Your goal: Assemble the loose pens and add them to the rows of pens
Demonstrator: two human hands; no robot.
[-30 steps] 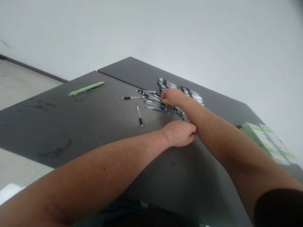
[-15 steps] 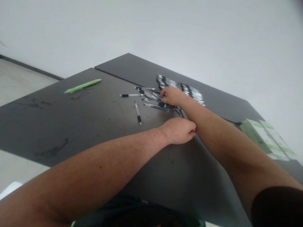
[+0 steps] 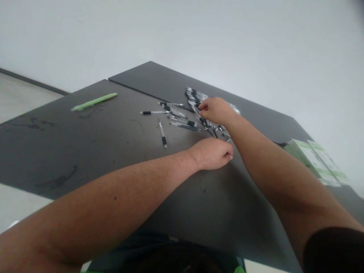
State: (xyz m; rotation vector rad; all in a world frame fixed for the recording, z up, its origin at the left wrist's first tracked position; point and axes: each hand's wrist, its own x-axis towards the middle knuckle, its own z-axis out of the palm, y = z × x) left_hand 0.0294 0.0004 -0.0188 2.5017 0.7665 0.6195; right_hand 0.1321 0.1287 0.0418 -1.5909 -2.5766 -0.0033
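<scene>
My right hand (image 3: pixel 215 110) reaches over the spread of pens, its thumb and fingers pinched on a clear pen (image 3: pixel 195 109) with a black grip. Closer to me, my left hand (image 3: pixel 214 153) is curled closed low over the table, and its fingers hide whatever may be inside. Loose clear pens with black grips, such as one pen (image 3: pixel 162 132) standing apart and another pen (image 3: pixel 153 112) lying crosswise, are scattered left of my right hand. Behind that hand lies a neat row of pens (image 3: pixel 196 93), partly covered by it.
A long light-green pen-shaped object (image 3: pixel 95 101) lies on the left of the dark grey table (image 3: pixel 113 140). Green-and-white boxes (image 3: pixel 315 161) stand at the right edge. A seam divides the tabletops, and a white wall (image 3: pixel 182 34) rises behind.
My right hand has moved right and slightly up from the loose pens, with a pen at its fingertips. My left hand stays closed in nearly the same place. The view has shifted slightly.
</scene>
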